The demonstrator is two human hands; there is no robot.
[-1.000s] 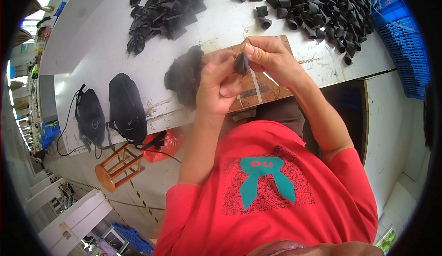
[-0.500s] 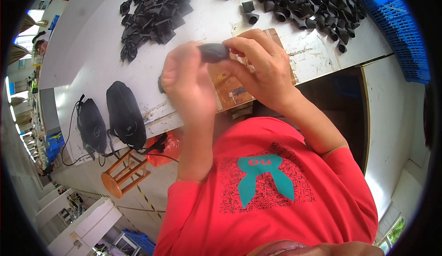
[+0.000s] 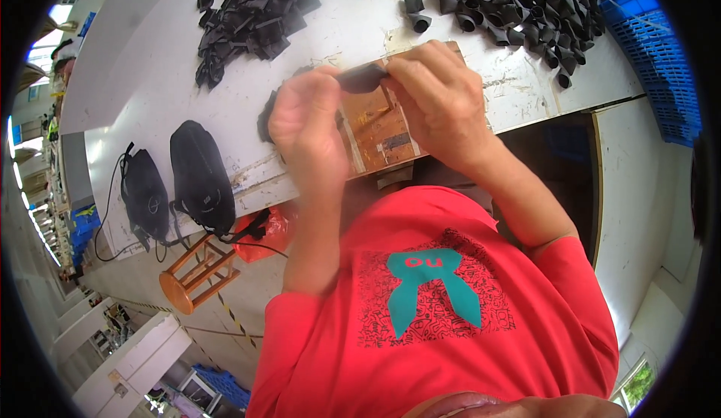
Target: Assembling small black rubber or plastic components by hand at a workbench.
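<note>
Between my two hands, above the table, is a small black fabric piece (image 3: 362,78). My left hand (image 3: 308,114) pinches its left end, and my right hand (image 3: 439,102) grips its right end with bent fingers. The piece is stretched nearly level between them. Under my hands lies a worn brown wooden board (image 3: 379,129) on the white table (image 3: 360,20). Just left of my left hand a few more black pieces (image 3: 266,114) show, partly hidden by it. A heap of flat black fabric pieces (image 3: 259,16) lies at the far left, and a heap of black tube-shaped pieces (image 3: 518,5) at the far right.
Two black bags (image 3: 201,174) with cords lie at the table's left edge. A wooden stool (image 3: 197,275) and a red plastic bag (image 3: 266,239) are below that edge. At the right stands a blue plastic basket (image 3: 650,50). An open gap (image 3: 552,151) shows beneath the table's near edge.
The black piece has shifted slightly right and now looks flatter and more drawn out. My right hand has turned, its fingers curling more over the end. My left hand is less blurred.
</note>
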